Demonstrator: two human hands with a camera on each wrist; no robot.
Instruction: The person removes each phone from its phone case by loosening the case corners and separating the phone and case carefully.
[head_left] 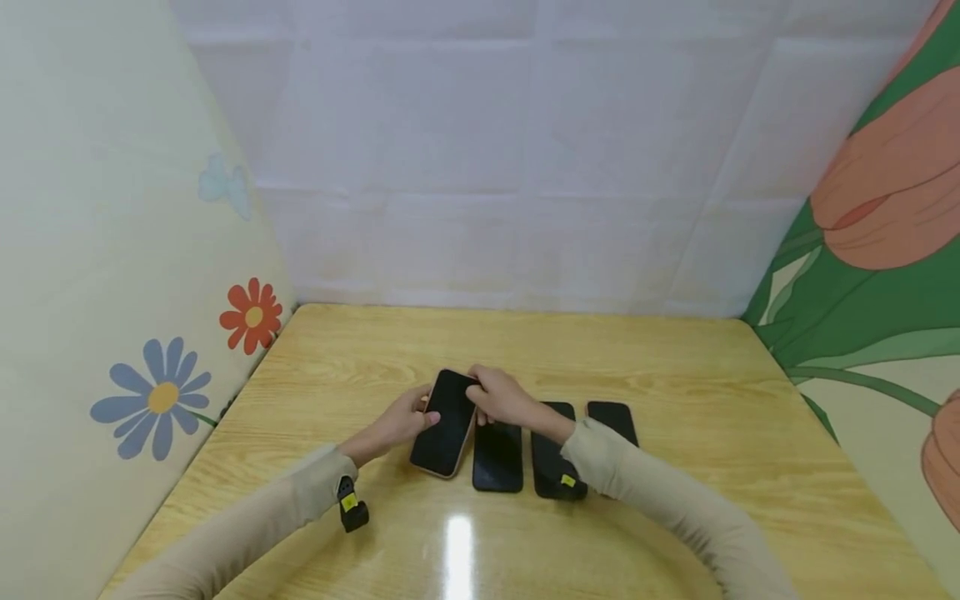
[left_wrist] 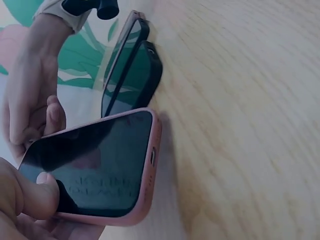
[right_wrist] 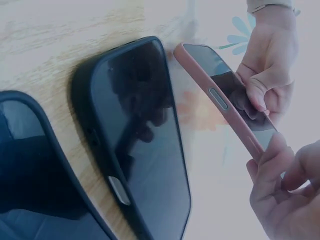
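Both hands hold a phone in a pink case (head_left: 444, 425), tilted with its dark screen up. The left hand (head_left: 402, 419) grips its left long edge, thumb over the screen. At the upper right corner the right hand (head_left: 504, 395) pinches it. In the left wrist view the pink phone (left_wrist: 95, 165) shows its port end, raised off the table. The right wrist view shows its side button and the right hand's (right_wrist: 290, 190) fingers on the near corner. Right beside it lies a dark-cased phone (head_left: 498, 457), also large in the right wrist view (right_wrist: 145, 130).
Two more phones lie farther right: a black one (head_left: 551, 462), partly under the right wrist, and one with a pinkish edge (head_left: 613, 419), partly behind the right sleeve. The wooden table (head_left: 375, 342) meets a white cloth backdrop (head_left: 480, 167); flowered cloths hang at both sides.
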